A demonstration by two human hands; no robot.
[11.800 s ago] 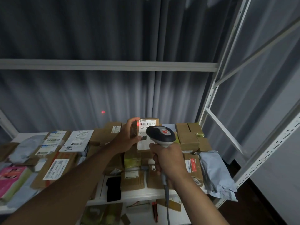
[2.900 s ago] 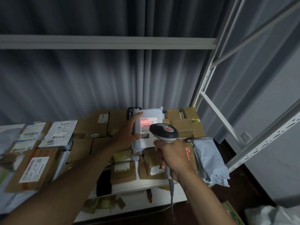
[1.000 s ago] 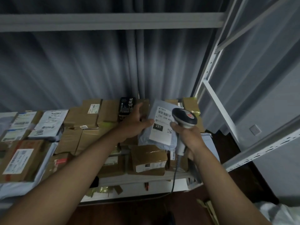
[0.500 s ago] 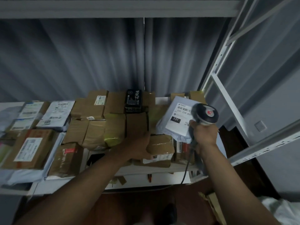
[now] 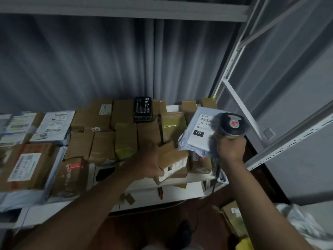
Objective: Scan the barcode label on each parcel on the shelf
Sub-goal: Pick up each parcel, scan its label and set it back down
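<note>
Left hand on a small box, right hand holding the scanner and a grey mailer.

The left hand (image 5: 151, 159) reaches forward, fingers curled round a small cardboard box (image 5: 172, 160) at the shelf (image 5: 189, 179) front edge — its white label faces down-right. The right hand (image 5: 230, 148), raised just right of it, grips the barcode scanner (image 5: 231, 124) by its handle and pins a grey mailer bag (image 5: 196, 132) marked 231 against it. Beyond both hands, brown parcels (image 5: 102, 143) crowd the shelf — a black box (image 5: 142, 109) stands at the back.
</note>
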